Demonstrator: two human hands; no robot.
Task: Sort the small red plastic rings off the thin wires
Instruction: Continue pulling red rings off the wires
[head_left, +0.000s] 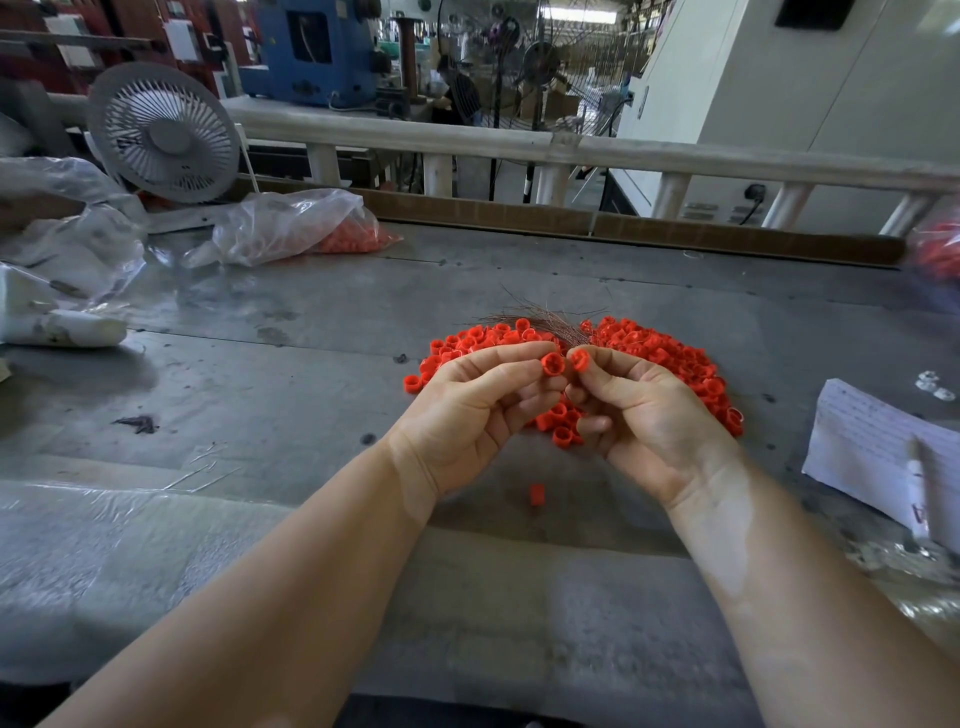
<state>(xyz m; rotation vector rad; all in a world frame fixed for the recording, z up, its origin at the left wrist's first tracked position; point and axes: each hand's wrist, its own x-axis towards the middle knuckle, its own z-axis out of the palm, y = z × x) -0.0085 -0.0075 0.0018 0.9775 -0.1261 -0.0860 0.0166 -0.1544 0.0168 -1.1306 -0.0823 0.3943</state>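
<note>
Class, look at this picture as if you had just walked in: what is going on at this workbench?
A person sits at a grey workbench sorting small red plastic rings. The left hand pinches one ring and the right hand pinches another, both raised above a pile of rings. A bundle of thin wires lies on the pile. One stray ring lies nearer the person.

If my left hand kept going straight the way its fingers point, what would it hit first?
Probably the right hand: the left hand, pinching a small red plastic ring, points right at it, nearly touching.
</note>
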